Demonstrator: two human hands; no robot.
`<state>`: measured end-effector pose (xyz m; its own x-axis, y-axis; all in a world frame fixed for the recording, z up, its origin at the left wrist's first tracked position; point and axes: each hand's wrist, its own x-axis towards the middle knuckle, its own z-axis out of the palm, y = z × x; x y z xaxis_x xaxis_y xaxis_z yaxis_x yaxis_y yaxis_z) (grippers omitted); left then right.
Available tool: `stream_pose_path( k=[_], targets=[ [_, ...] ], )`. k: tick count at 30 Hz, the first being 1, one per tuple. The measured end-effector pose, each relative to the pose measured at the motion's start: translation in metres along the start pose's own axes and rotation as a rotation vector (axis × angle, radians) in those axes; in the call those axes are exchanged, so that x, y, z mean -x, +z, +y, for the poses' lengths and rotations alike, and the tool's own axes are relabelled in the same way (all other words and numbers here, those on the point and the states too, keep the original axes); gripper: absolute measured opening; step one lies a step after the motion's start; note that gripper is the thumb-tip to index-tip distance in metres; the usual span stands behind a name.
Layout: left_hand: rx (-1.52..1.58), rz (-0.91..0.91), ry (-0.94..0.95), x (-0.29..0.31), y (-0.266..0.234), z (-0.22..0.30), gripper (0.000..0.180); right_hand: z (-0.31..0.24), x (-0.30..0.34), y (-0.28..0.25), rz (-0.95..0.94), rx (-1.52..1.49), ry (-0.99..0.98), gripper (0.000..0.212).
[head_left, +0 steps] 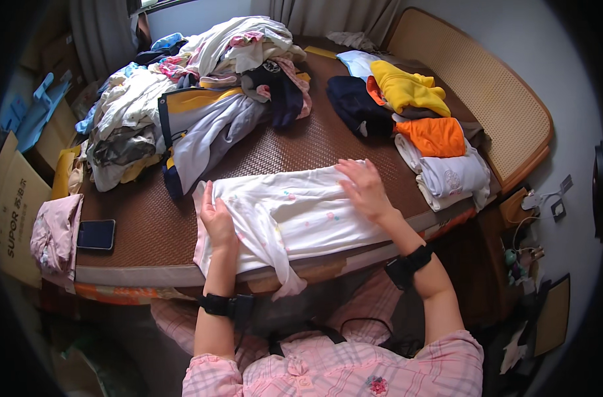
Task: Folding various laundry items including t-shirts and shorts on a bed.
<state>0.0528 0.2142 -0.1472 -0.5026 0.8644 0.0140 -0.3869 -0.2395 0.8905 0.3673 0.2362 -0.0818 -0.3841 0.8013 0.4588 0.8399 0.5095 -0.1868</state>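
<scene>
A white garment (308,205) with small pink and coloured prints lies spread on the near edge of the bed, its left end trimmed in pink. One sleeve-like part of it hangs down over the bed's edge between my arms. My left hand (217,215) rests at the garment's left end, fingers stretched upward and held edge-on, with the thumb side partly hidden. On the far right part of the cloth lies my right hand (366,188), its fingers spread and flat. Neither hand visibly grips the fabric.
A large heap of mixed clothes (209,79) covers the far left of the brown woven mat (268,152). Folded clothes, among them a yellow one (411,89) and an orange one (434,137), are stacked at the right. A phone (95,235) and a pink garment (55,235) lie at the near left.
</scene>
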Motion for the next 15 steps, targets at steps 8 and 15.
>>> stream_pose_path(
  k=[8,15],
  targets=[
    [-0.672,0.249,0.534,0.018,0.013,0.020,0.056,0.008,0.003,0.030,-0.301,-0.018,0.289,0.075],
    [-1.315,-0.454,0.582,0.025,0.017,0.010,0.041,-0.076,-0.027,0.057,-0.061,-0.143,-0.181,0.046]
  ],
)
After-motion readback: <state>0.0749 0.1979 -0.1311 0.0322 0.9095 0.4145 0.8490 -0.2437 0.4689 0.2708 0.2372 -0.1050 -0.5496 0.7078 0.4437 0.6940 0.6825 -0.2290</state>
